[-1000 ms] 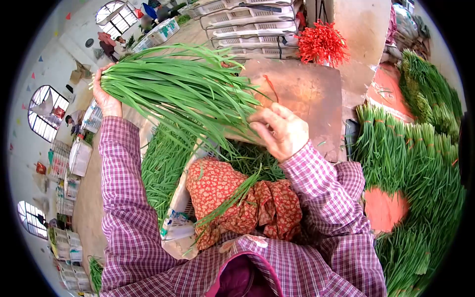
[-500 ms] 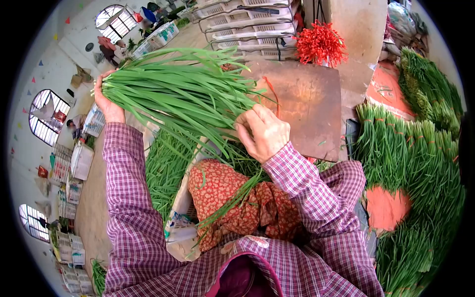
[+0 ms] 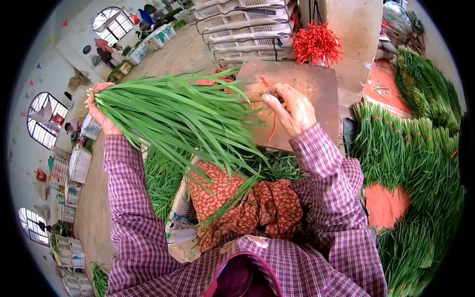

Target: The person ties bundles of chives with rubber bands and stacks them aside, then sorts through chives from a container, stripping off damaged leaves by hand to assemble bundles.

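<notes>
My left hand is closed around the pale root ends of a bunch of garlic chives. The long green leaves fan out to the right, over the crate and my lap. Just beyond the leaf tips is my right hand, its thumb and curled fingers drawn together. A thin strand shows by its fingertips, too small to name. Under that hand, a red tie lies on the brown board. More loose chives fill a white crate below.
A cluster of red ties stands behind the board, beside stacked white crates. Tied chive bundles line the right side on orange-red sheeting. Red patterned cloth covers my lap. People work farther off at the left.
My right hand has moved right and up, off the leaf tips and over the board. The bunch has shifted slightly left and down, its leaves spreading more loosely.
</notes>
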`<move>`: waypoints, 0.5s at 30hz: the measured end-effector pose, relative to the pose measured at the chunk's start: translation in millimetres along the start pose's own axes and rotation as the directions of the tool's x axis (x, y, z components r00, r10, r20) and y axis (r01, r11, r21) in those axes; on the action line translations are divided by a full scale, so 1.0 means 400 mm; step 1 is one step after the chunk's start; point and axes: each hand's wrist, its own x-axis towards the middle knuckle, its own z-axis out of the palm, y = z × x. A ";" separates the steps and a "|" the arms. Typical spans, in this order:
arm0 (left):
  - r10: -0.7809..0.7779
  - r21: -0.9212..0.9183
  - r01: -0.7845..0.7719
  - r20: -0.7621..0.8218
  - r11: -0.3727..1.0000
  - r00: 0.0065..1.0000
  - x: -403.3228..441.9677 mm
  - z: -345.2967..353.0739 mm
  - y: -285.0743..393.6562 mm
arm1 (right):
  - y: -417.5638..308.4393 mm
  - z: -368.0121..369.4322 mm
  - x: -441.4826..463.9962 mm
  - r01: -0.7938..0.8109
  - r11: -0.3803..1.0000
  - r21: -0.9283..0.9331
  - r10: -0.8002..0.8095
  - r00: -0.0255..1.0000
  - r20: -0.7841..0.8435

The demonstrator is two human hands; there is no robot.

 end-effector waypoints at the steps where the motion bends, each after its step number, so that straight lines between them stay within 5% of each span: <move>1: 0.049 0.042 -0.047 -0.056 0.998 0.997 -0.005 0.007 -0.003 | 0.010 0.008 0.019 0.037 0.993 -0.113 -0.031 0.998 0.053; 2: 0.050 0.043 -0.048 -0.053 0.998 0.997 -0.009 0.013 -0.001 | 0.016 0.014 0.028 0.038 0.993 -0.112 -0.033 0.998 0.051; 4: 0.006 0.004 -0.006 -0.022 1.000 1.000 -0.009 0.016 0.002 | -0.016 0.026 0.052 -0.119 0.975 -0.189 0.173 0.936 0.306; 6: -0.001 -0.007 0.001 -0.001 1.000 1.000 -0.011 0.020 0.002 | -0.004 0.054 0.054 -0.099 0.981 -0.166 0.146 0.943 0.300; 9: 0.016 0.012 -0.015 -0.028 1.000 0.999 -0.018 0.039 -0.004 | 0.003 0.086 0.065 -0.066 0.992 0.112 0.026 0.946 0.324; 15: 0.030 -0.041 -0.030 -0.002 0.999 1.000 -0.032 0.064 -0.018 | -0.024 0.104 0.079 -0.050 0.991 0.121 0.012 0.954 0.298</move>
